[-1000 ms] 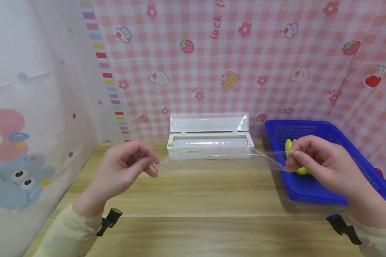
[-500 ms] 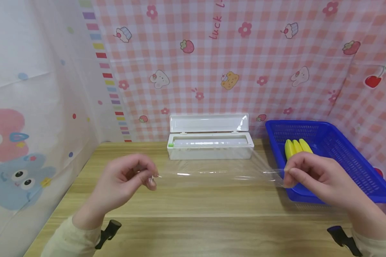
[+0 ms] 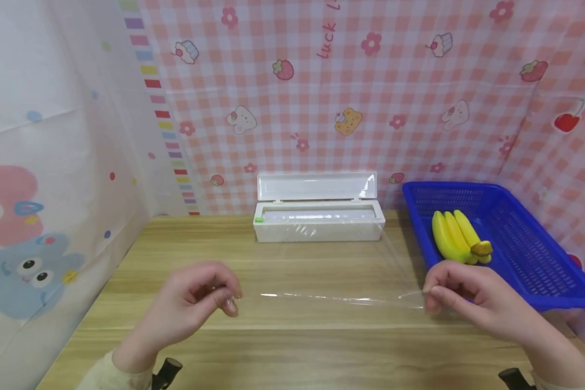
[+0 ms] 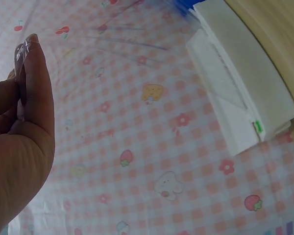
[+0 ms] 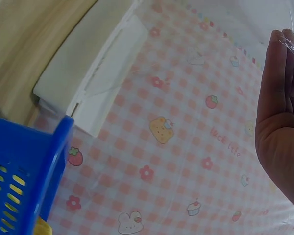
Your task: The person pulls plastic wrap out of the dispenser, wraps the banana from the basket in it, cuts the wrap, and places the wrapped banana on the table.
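A sheet of clear plastic wrap (image 3: 322,297) stretches between both hands and runs back to a white wrap dispenser (image 3: 319,232) with its lid raised. At the sheet's left corner, my left hand (image 3: 200,298) pinches the film between thumb and fingers; a bit of crumpled film shows at the fingertips in the left wrist view. My right hand (image 3: 468,298) pinches the opposite corner, in front of the blue basket. Inside the dispenser lies the roll (image 3: 319,214), and a small green piece (image 3: 259,220) sits at its left end.
A blue plastic basket (image 3: 546,299) stands on the right of the wooden table (image 3: 292,352), holding a bunch of yellow bananas (image 3: 455,238). Behind the dispenser rises a pink checked cloth (image 3: 292,108). On the left hangs a white patterned cloth (image 3: 92,189).
Both hands have come down and nearer to the body, drawing a longer length of wrap out of the dispenser. The bananas, earlier partly behind the right hand, now show fully.
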Motion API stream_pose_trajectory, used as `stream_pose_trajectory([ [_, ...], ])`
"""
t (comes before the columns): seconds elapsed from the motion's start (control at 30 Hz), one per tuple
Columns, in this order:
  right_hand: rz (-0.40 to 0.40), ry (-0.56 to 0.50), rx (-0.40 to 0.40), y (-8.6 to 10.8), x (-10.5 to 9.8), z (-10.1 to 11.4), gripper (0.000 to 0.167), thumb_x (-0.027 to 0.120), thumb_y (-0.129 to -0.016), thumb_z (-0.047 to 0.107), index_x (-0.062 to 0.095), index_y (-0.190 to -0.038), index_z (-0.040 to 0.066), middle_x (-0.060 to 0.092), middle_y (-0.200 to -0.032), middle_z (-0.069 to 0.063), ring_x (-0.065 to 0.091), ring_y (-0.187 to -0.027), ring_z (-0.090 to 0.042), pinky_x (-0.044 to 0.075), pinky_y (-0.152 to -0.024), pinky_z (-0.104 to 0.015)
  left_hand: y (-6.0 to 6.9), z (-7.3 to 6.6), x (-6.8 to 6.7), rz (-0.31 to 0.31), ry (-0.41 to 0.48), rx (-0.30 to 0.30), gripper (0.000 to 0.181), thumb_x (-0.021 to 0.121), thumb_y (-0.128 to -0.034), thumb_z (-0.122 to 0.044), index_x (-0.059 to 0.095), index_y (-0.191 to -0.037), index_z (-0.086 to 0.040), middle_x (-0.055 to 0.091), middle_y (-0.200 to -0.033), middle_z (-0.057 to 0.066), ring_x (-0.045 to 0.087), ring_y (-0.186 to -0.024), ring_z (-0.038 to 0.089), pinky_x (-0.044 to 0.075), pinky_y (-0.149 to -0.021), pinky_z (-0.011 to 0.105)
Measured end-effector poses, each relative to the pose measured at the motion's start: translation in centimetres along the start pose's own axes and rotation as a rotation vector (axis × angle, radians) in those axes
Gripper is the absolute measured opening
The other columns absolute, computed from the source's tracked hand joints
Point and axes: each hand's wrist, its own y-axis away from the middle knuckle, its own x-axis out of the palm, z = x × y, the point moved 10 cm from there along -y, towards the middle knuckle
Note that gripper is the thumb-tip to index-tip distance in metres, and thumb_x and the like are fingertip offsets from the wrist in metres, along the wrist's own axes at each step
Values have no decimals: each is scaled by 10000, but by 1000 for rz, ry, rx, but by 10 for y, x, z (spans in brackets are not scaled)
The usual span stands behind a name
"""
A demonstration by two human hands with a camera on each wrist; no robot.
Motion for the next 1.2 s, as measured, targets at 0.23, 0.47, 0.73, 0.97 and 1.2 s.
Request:
stream_pose_trajectory([
  [0.23, 81, -22, 101, 5, 16, -9, 388, 509, -877, -258, 586, -1020, 94, 663, -842, 11, 654, -740, -123, 552, -564, -250, 13, 11, 9, 26, 61, -15, 350, 546, -849, 270, 636, -974, -43, 634, -832, 90, 678, -676, 181, 593, -552, 308],
  [0.47, 122, -24, 155, 12, 29, -18, 395, 526, -884, -238, 583, -1004, 135, 660, -817, 26, 660, -717, -125, 587, -609, -272, 24, 25, 17, 29, 109, -67, 306, 552, -861, 247, 627, -949, -37, 629, -811, 106, 664, -654, 186, 593, -538, 326],
  [0.73, 148, -69, 151, 23, 42, -29, 387, 513, -889, -241, 580, -997, 125, 650, -817, 21, 657, -703, -132, 585, -591, -275, 38, 47, 28, 40, 146, -128, 219, 566, -882, 205, 620, -932, -1, 623, -796, 129, 672, -643, 196, 600, -547, 352],
  [0.97, 174, -89, 136, 33, 54, -39, 368, 534, -886, -228, 574, -997, 121, 657, -823, 8, 669, -709, -133, 585, -592, -255, 50, 60, 36, 77, 164, -105, 237, 552, -874, 227, 613, -941, 9, 621, -801, 147, 665, -632, 203, 592, -528, 342],
  [1.2, 235, -30, 86, 43, 72, -47, 308, 571, -891, -187, 556, -987, 106, 641, -817, 14, 673, -728, -79, 571, -580, -205, 58, 67, 46, 140, 159, -118, 237, 565, -870, 218, 614, -931, -6, 634, -810, 135, 681, -652, 203, 598, -540, 337],
])
